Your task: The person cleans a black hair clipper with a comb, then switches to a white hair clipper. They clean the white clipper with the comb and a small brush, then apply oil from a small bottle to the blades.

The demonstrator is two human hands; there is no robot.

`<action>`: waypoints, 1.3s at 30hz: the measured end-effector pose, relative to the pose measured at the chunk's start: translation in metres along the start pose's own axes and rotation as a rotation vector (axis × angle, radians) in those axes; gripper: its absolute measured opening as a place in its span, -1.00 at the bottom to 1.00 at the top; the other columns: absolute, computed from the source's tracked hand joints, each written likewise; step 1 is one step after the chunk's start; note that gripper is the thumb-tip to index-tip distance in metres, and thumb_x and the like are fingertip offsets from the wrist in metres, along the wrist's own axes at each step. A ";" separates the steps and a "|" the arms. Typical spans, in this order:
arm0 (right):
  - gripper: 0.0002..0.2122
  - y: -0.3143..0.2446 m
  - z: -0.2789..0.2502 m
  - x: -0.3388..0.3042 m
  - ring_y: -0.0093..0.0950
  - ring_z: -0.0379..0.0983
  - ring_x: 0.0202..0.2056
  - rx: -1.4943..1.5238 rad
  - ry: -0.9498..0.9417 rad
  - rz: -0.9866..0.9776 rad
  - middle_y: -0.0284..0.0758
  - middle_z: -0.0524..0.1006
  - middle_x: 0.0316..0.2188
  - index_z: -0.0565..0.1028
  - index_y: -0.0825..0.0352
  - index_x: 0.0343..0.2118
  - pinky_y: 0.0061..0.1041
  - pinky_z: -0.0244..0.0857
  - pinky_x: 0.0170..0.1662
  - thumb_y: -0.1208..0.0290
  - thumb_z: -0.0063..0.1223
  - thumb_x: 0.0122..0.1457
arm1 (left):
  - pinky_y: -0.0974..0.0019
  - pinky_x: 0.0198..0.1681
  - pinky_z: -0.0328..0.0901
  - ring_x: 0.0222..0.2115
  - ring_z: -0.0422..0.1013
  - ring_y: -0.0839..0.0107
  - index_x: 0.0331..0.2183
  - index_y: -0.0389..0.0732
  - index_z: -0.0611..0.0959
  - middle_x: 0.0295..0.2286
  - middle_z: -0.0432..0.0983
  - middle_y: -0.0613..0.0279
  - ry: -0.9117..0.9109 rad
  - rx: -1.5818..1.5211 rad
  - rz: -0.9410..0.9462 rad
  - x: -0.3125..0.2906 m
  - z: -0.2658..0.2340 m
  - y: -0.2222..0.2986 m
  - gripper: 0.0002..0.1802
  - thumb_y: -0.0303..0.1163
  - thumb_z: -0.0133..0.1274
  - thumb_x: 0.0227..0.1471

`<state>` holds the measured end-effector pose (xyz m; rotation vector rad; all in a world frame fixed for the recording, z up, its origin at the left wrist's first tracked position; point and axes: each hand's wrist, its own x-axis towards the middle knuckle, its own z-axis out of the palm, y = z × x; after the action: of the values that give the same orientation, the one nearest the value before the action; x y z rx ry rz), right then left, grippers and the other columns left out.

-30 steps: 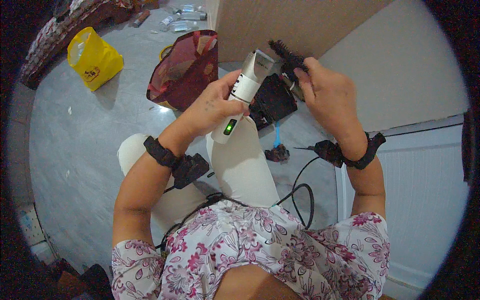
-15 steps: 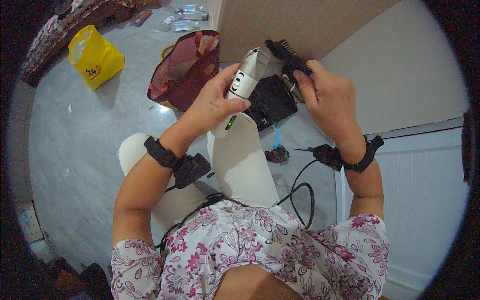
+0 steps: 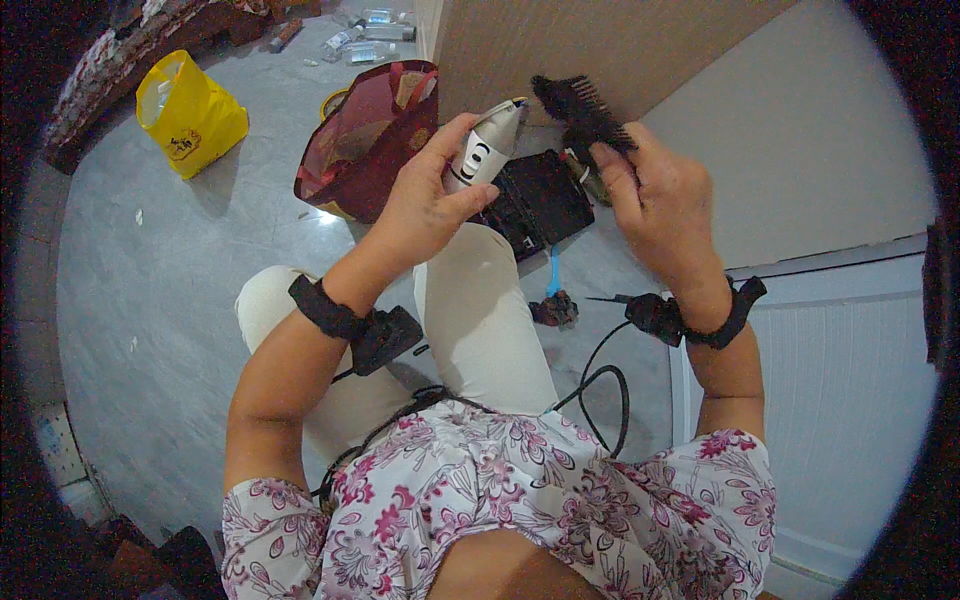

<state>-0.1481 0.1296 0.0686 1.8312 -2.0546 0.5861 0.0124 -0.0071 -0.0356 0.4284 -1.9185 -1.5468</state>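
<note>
Wrapped round a white and silver hair clipper (image 3: 484,157) is my left hand (image 3: 425,200), with the thumb along its side. The clipper's head points up, away from me, and its lower end is hidden behind the hand. Between the thumb and fingers of my right hand (image 3: 665,195) is a black comb-like brush (image 3: 582,112), its teeth toward the upper right. The two tools are held apart at about the same height. Below and between them an open black case (image 3: 545,200) lies on the floor beyond my knee.
A dark red bag (image 3: 365,145) stands left of the case, and a yellow bag (image 3: 195,115) farther left. Several plastic bottles (image 3: 370,45) lie at the back. A small dark object (image 3: 555,308) with a blue strip is near my knee. A wooden panel (image 3: 600,45) and white wall bound the right.
My left hand has turned the clipper, so its head now shows more edge-on and the green light is out of sight. The brush in my right hand has tilted slightly.
</note>
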 end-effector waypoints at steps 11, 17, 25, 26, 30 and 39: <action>-0.82 -0.003 0.011 0.000 -0.17 0.41 -0.61 0.001 -0.024 0.022 -0.17 0.45 -0.66 0.39 0.30 -0.40 -0.25 0.24 -0.58 0.28 -0.07 0.04 | 0.32 -0.12 0.22 -0.18 0.33 0.30 -0.01 -0.22 0.29 -0.20 0.37 0.11 0.200 0.478 0.220 0.000 -0.002 0.010 -0.32 -0.50 0.12 -0.26; -0.81 0.000 0.003 -0.001 -0.13 0.40 -0.59 0.121 0.018 0.001 -0.13 0.44 -0.68 0.40 0.30 -0.39 -0.21 0.27 -0.53 0.27 -0.07 0.05 | 0.25 -0.17 0.23 -0.24 0.33 0.10 -0.06 -0.20 0.33 -0.27 0.35 0.02 0.240 0.701 0.250 0.000 -0.005 0.009 -0.36 -0.49 0.13 -0.29; -0.74 0.028 0.010 0.012 -0.26 0.40 -0.59 0.188 0.031 0.079 -0.08 0.43 -0.64 0.40 0.40 -0.47 -0.34 0.21 -0.51 0.25 -0.06 0.05 | 0.41 -0.29 0.29 -0.39 0.38 0.44 -0.16 -0.28 0.42 -0.36 0.44 0.25 0.234 0.137 0.045 0.015 -0.006 -0.003 -0.53 -0.49 0.12 -0.21; -0.73 0.039 0.011 0.010 -0.27 0.41 -0.57 0.196 0.010 0.128 -0.06 0.44 -0.63 0.39 0.41 -0.51 -0.33 0.22 -0.50 0.24 -0.04 0.03 | 0.44 -0.31 0.28 -0.42 0.37 0.51 -0.17 -0.28 0.42 -0.39 0.44 0.29 0.178 0.007 -0.081 0.017 -0.008 -0.003 -0.55 -0.49 0.12 -0.20; -0.79 0.087 0.037 0.001 -0.31 0.39 -0.58 0.306 -0.084 0.314 -0.13 0.43 -0.66 0.40 0.42 -0.50 -0.35 0.20 -0.54 0.34 -0.08 0.02 | 0.42 -0.38 0.30 -0.47 0.39 0.50 -0.30 -0.27 0.44 -0.47 0.44 0.26 0.037 -0.438 -0.246 0.028 -0.008 0.000 -0.74 -0.43 0.05 -0.11; -0.65 0.200 0.148 -0.065 -0.31 0.40 -0.57 0.146 -0.299 0.613 -0.18 0.45 -0.66 0.40 0.40 -0.60 -0.34 0.20 -0.48 0.14 -0.04 0.01 | 0.36 -0.35 0.35 -0.45 0.40 0.43 -0.24 -0.28 0.37 -0.41 0.43 0.17 0.006 -0.653 -0.466 0.040 -0.014 0.025 -0.68 -0.37 -0.01 -0.08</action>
<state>-0.3338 0.1287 -0.1091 1.4014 -2.8718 0.6524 -0.0048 -0.0356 0.0003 0.6015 -1.2390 -2.3424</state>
